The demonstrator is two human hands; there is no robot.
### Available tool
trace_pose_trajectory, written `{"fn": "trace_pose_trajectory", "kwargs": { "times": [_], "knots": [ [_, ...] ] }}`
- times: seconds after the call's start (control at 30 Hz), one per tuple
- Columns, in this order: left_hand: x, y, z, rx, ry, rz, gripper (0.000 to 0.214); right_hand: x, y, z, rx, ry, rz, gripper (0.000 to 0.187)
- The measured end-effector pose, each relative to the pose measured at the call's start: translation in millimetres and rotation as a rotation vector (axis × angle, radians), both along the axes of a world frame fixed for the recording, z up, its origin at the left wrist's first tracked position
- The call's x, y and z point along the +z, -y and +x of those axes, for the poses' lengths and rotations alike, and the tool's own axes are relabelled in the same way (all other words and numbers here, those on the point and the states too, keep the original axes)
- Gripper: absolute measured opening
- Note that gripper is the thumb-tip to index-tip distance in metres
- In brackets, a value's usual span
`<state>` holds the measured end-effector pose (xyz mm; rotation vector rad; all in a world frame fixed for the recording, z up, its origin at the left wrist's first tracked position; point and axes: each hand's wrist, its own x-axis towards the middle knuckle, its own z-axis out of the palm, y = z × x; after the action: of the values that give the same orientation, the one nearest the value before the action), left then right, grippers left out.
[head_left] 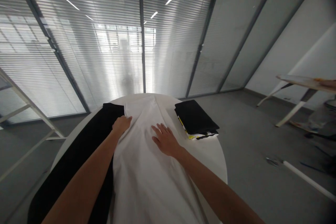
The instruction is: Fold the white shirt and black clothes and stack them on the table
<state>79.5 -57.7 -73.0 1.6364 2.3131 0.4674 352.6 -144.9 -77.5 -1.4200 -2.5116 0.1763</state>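
A long white cloth garment (143,168) lies lengthwise over a round white table (222,157), running toward me, with soft creases near its far end. My left hand (121,125) is closed at its left edge, fingertips partly hidden, and seems to pinch the fabric. My right hand (165,140) rests on the garment's right side, palm down with fingers spread. Left of the white cloth stretches a long black cloth garment (76,150), partly under my left forearm. A folded stack with a black top (195,116) and yellow and white edges sits to the right.
Glass partitions with blinds (168,42) stand behind the table. A white metal frame (28,101) is at the left. At the right are a wooden-topped table (307,83) and, on the floor, a white pole (307,178).
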Motion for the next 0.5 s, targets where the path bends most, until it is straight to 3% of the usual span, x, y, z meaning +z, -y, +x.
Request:
{"fn": "trace_pose_trajectory", "kwargs": {
  "times": [0.1, 0.27, 0.5],
  "knots": [
    [-9.0, -5, -3, 0.032, 0.019, 0.001, 0.054, -12.2, -1, 1, -0.035, 0.098, -0.043, 0.056],
    [-17.3, -13, -15, 0.009, 0.089, 0.062, 0.048, -24.3, 8, 10, -0.062, 0.085, -0.023, 0.057],
    [-15.7, -29, -30, -0.004, 0.164, 0.105, 0.039, -13.9, 8, 6, -0.086, 0.141, -0.054, 0.057]
  ]
}}
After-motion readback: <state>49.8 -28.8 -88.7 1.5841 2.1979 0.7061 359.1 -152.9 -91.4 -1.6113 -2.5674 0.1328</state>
